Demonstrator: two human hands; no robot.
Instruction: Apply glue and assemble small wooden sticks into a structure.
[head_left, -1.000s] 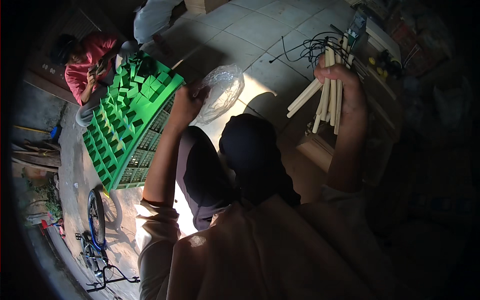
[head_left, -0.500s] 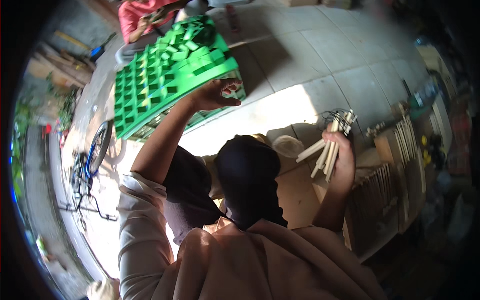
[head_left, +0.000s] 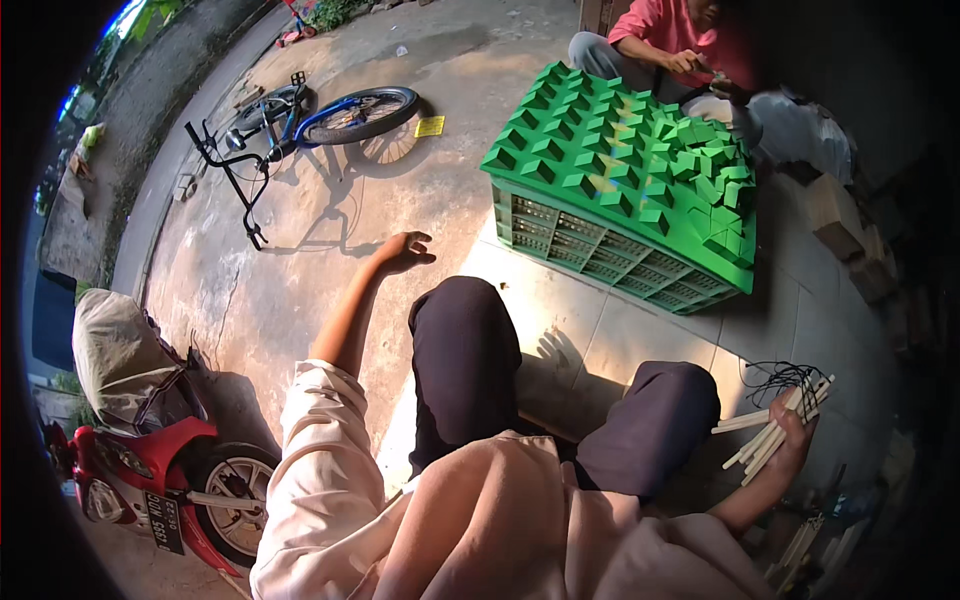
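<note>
My right hand (head_left: 793, 437) grips a bundle of pale wooden sticks (head_left: 752, 450) at the right. Thin black cords (head_left: 785, 376) loop loosely from the far ends of the sticks. My left hand (head_left: 405, 251) is stretched out over the concrete, with fingers loosely curled and apart and nothing in them. Ahead and right of that hand, a green board (head_left: 610, 218) lies on a green plastic crate (head_left: 590, 259) with slatted sides. Rows of green wedge-shaped blocks (head_left: 553, 148) stand on the board. Loose green blocks (head_left: 715, 165) are heaped at its right end.
A person in a pink top (head_left: 655, 30) sits behind the crate, hands at a small object. A blue bicycle (head_left: 290, 135) lies at far left. At near left stands a red motorcycle (head_left: 150, 455). Wooden blocks (head_left: 835, 215) are at right; more sticks (head_left: 800, 545) lie low at right.
The view has swung left, bringing the bicycle and motorcycle further in. My left hand has moved from the crate's near edge out over the concrete. My right hand still holds the sticks.
</note>
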